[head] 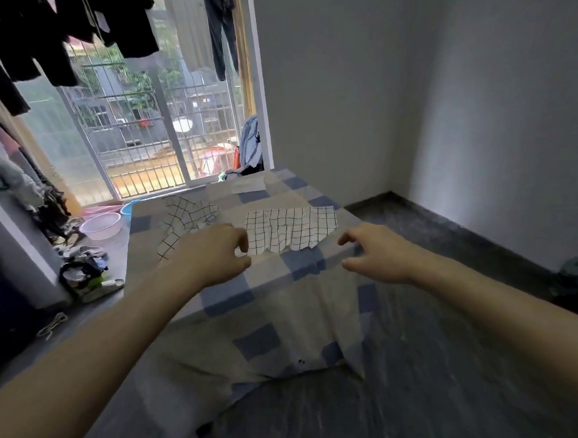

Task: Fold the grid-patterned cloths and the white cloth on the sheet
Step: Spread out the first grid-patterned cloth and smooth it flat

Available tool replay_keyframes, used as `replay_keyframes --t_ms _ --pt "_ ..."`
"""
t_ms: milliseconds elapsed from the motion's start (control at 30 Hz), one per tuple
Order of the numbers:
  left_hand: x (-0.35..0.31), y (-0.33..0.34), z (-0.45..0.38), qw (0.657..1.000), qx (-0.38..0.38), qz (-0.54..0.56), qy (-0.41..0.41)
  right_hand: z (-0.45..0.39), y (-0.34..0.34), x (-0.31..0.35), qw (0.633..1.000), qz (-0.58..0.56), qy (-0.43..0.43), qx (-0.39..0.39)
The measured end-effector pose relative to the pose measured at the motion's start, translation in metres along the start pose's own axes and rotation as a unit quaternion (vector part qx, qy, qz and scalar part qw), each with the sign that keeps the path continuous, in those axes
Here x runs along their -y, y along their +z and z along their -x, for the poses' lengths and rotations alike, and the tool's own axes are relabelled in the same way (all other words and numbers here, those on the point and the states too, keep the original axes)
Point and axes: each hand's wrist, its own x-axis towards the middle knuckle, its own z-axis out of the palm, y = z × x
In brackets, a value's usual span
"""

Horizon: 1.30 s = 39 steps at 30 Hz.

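Left hand (pixel 212 253): fingers curled loosely, empty, at the near edge of the flat white black-grid cloth (pixel 291 230).
Right hand (pixel 376 254): spread, empty, over the blue-and-beige checked sheet (pixel 305 305).

- The sheet (pixel 303 268) covers a raised surface and hangs down over its near edge.
- 2 grid-patterned cloths lie on it: the left cloth (pixel 187 220) crumpled, the right cloth (pixel 295 230) spread flat beside it.
- A white cloth (pixel 249 186) lies behind them, near the far edge.
- The left hand (pixel 212 253) hovers at the right cloth's near left corner; the right hand (pixel 380 256) is right of it.
- Basins (pixel 102 225) sit on the floor to the left.
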Motion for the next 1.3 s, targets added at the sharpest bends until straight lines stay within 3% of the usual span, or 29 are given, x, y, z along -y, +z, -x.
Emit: replay_keyframes --t_ms 267,500,900,1300 --pt "-0.061 0.004 -0.124 1.000 0.016 -0.014 0.011 -0.070 -0.024 -0.099 0.998 0.038 -0.016 0.042" --pt "-0.087 0.036 -0.186 0.998 0.049 0.024 0.011 -0.129 -0.010 -0.142 0.998 0.006 -0.030 0.062" --pt "-0.039 0.119 -0.277 0.991 0.109 0.067 -0.048 -0.257 0.033 -0.169 0.991 -0.023 -0.046 0.120" --pt "0.045 0.195 -0.441 0.982 0.138 0.109 -0.061 -0.475 0.064 -0.180 0.983 -0.083 -0.017 0.161"
